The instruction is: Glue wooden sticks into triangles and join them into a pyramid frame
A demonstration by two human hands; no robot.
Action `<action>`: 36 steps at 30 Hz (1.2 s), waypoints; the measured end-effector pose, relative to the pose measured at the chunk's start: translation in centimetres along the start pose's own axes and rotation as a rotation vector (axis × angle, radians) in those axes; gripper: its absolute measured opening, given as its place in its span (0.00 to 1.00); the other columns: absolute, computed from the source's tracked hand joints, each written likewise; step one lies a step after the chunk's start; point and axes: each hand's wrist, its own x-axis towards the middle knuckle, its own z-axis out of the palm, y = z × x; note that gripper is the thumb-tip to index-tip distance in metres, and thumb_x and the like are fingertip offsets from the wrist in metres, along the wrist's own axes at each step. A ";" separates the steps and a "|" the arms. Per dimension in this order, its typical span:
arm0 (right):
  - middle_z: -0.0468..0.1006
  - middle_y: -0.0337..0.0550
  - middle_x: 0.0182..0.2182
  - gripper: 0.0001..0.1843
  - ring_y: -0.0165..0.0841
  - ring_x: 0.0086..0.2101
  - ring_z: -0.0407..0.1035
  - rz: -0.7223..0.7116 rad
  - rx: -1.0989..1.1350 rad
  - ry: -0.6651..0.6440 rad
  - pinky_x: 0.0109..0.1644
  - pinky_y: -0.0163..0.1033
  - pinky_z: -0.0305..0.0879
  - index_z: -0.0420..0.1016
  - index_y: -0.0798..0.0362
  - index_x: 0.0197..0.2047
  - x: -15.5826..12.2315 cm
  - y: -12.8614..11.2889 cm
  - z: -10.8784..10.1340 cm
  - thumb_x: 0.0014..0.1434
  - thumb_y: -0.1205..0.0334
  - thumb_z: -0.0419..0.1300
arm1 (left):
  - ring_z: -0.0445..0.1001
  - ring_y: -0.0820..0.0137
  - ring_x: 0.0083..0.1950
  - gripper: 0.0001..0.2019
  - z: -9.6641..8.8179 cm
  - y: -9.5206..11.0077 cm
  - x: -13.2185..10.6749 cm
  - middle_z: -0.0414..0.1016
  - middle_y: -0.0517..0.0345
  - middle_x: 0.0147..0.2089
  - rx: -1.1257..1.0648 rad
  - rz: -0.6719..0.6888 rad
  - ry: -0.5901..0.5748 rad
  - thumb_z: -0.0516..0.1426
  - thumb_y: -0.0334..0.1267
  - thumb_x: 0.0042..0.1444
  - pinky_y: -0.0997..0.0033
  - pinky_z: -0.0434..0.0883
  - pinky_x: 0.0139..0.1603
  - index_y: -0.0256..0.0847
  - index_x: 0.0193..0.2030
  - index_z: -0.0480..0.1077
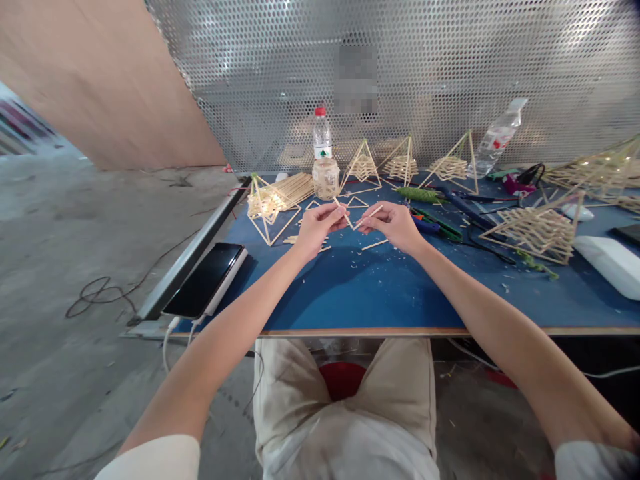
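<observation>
My left hand (320, 225) is closed in a pinch on a thin wooden stick (344, 212), held above the blue tabletop (370, 293). My right hand (393, 223) pinches a second wooden stick (369, 217). The two sticks meet end to end between the hands, forming a shallow V. One loose stick (375, 245) lies on the table just under my right hand. A pile of spare sticks (295, 188) lies behind my left hand.
Several stick pyramids stand along the back, such as one at the left (266, 207) and a large one at the right (537, 230). A water bottle (323, 137), a jar (325, 179), a phone (205, 280) and green-handled tools (435, 227) lie around. A perforated metal panel (425, 73) backs the table.
</observation>
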 end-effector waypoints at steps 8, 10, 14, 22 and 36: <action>0.88 0.45 0.34 0.24 0.41 0.37 0.84 0.007 -0.002 0.007 0.51 0.54 0.84 0.79 0.48 0.39 0.0 0.0 0.0 0.54 0.39 0.76 | 0.84 0.69 0.43 0.21 0.0 0.0 -0.1 0.86 0.50 0.46 0.027 -0.001 -0.019 0.73 0.53 0.54 0.63 0.80 0.54 0.41 0.47 0.83; 0.88 0.44 0.34 0.23 0.41 0.37 0.84 0.009 -0.003 0.011 0.51 0.54 0.83 0.79 0.48 0.39 0.0 0.0 0.0 0.54 0.39 0.76 | 0.84 0.69 0.43 0.20 0.0 0.0 0.0 0.86 0.50 0.46 0.025 0.005 -0.023 0.73 0.53 0.55 0.64 0.80 0.53 0.42 0.47 0.84; 0.88 0.44 0.34 0.22 0.41 0.37 0.84 0.007 0.008 0.013 0.51 0.54 0.84 0.79 0.48 0.39 0.0 0.1 0.0 0.54 0.40 0.76 | 0.84 0.69 0.42 0.21 0.0 -0.1 0.0 0.87 0.50 0.45 0.019 0.012 -0.024 0.74 0.53 0.53 0.64 0.81 0.52 0.42 0.47 0.84; 0.88 0.45 0.34 0.21 0.42 0.37 0.84 0.005 0.030 0.018 0.51 0.55 0.83 0.80 0.49 0.39 0.0 0.1 0.0 0.55 0.42 0.77 | 0.85 0.67 0.44 0.21 -0.1 -0.3 0.0 0.87 0.49 0.47 0.042 0.023 -0.014 0.73 0.53 0.54 0.63 0.81 0.54 0.41 0.48 0.84; 0.88 0.45 0.35 0.23 0.43 0.38 0.85 -0.005 0.047 0.012 0.51 0.55 0.84 0.79 0.49 0.38 0.1 0.3 0.0 0.53 0.40 0.77 | 0.85 0.66 0.44 0.24 0.0 -0.2 0.0 0.87 0.49 0.46 0.033 0.024 -0.027 0.74 0.54 0.52 0.61 0.81 0.55 0.38 0.48 0.83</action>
